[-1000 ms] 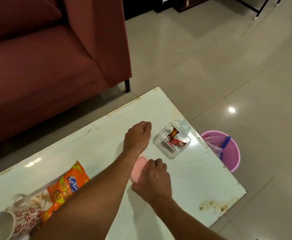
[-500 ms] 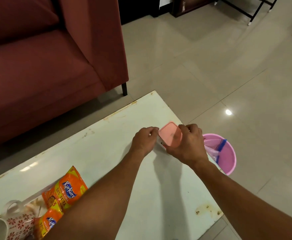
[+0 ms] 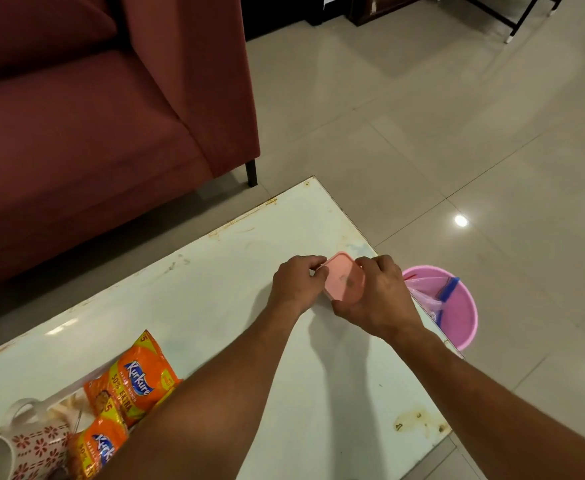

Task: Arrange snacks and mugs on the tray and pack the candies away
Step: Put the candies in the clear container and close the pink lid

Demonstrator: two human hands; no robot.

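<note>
A pink lid (image 3: 341,278) covers the small clear candy box near the table's far right edge; the box and candies are hidden beneath it. My right hand (image 3: 376,296) curls over the lid's near and right sides. My left hand (image 3: 298,282) grips the lid's left edge with its fingertips. At the lower left, two orange Kurkure snack packs (image 3: 135,379) lie on a tray (image 3: 72,396) beside a white mug with red flowers (image 3: 17,448) that lies on its side.
The white table (image 3: 215,306) has a brown stain (image 3: 419,422) near its right corner. A pink bucket (image 3: 457,313) with a plastic bag stands on the tiled floor just past the table's right edge. A dark red sofa (image 3: 93,116) fills the upper left.
My right hand picked up the pink lid from the table and carried it right onto the clear candy box. My left hand moved to the box's left side. The candies are now covered.
</note>
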